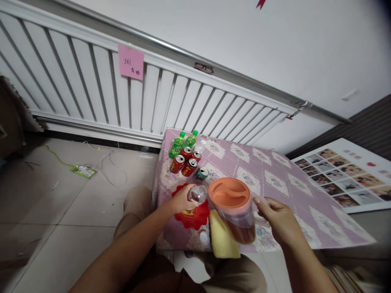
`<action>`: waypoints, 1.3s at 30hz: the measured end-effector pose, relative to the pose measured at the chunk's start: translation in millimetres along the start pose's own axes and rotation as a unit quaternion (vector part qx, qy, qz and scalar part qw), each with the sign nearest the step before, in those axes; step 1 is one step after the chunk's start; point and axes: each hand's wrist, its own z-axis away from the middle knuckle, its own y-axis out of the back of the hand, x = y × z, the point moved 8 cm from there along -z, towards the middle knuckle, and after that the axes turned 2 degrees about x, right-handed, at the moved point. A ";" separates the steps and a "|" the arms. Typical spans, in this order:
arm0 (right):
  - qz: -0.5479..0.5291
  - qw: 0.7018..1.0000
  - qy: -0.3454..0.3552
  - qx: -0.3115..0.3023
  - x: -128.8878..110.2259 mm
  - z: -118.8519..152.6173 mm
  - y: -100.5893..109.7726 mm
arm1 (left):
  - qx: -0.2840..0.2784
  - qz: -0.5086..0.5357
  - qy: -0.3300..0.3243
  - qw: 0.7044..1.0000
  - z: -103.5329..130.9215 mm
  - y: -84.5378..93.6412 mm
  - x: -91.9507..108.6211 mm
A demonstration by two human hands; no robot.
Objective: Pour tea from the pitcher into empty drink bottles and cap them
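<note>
My left hand (pixel 182 198) is closed around a clear plastic bottle (pixel 200 194) with an open mouth, tilted toward the right above a red scalloped mat (pixel 195 219). Brown liquid fills the lower part of a clear pitcher (pixel 244 228), whose orange lid (pixel 229 192) is on. My right hand (pixel 275 215) grips the pitcher's handle at its right side. The pitcher's lid rim is close to the bottle's mouth; I cannot tell if they touch. Below them are a yellow cloth (pixel 222 240) and a round white cap (pixel 204 237).
Several red cans (pixel 189 167), a teal can (pixel 201 174) and two green bottles (pixel 177 144) stand at the back left of the purple tablecloth (pixel 284 171). A radiator (pixel 183 93) runs behind. A photo board (pixel 345 175) leans at right. On the floor lies a power strip (pixel 83 171).
</note>
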 end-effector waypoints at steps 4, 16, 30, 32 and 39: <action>0.002 1.000 0.006 0.003 -4.3 0.6 0.7 | -0.002 0.000 -0.002 1.000 0.1 0.7 1.5; 0.000 1.000 0.000 0.002 -4.1 1.2 1.3 | -0.005 0.018 0.006 1.000 -0.1 -1.2 -0.3; -0.006 1.000 -0.005 0.007 -3.3 1.7 1.9 | -0.001 0.004 0.007 1.000 0.2 0.1 0.5; -0.001 1.000 -0.009 0.007 0.1 1.5 1.8 | -0.001 0.007 0.005 1.000 0.4 0.2 1.0; -0.020 1.000 -0.012 0.003 3.5 1.5 -1.0 | -0.004 0.010 -0.002 1.000 -0.1 -0.4 0.7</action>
